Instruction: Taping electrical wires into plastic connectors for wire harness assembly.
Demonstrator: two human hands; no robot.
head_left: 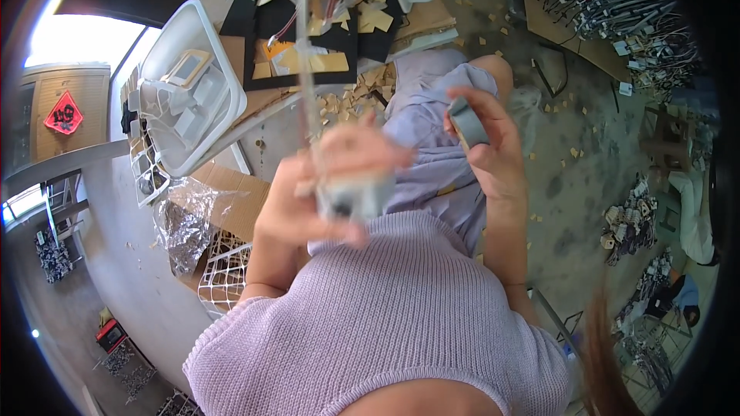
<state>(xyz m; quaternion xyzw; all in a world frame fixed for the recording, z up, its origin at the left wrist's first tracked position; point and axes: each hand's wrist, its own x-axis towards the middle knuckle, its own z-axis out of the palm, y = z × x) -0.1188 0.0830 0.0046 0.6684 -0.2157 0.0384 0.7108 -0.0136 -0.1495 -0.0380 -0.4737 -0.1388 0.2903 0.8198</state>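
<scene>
My left hand (289, 200), smeared by motion, is in front of my chest with its fingers curled around a small whitish part (358, 196) that has a dark spot in it. A pale, thin strand (307, 69) runs down from the top of the picture toward this hand; whether it joins the part cannot be made out. On the right, above my lap, my right hand (497, 150) grips a grey rounded piece (469, 123) with a tan edge between thumb and fingers. The two hands are apart.
A white plastic tub (202, 31) with white moulded parts stands at the left. Black sheets (266, 77) with tan paper pieces lie on the work surface ahead. Tan scraps (351, 100) litter the floor. Bundles of cables (609, 0) lie at the far right, and a cardboard box (231, 185) is near my left arm.
</scene>
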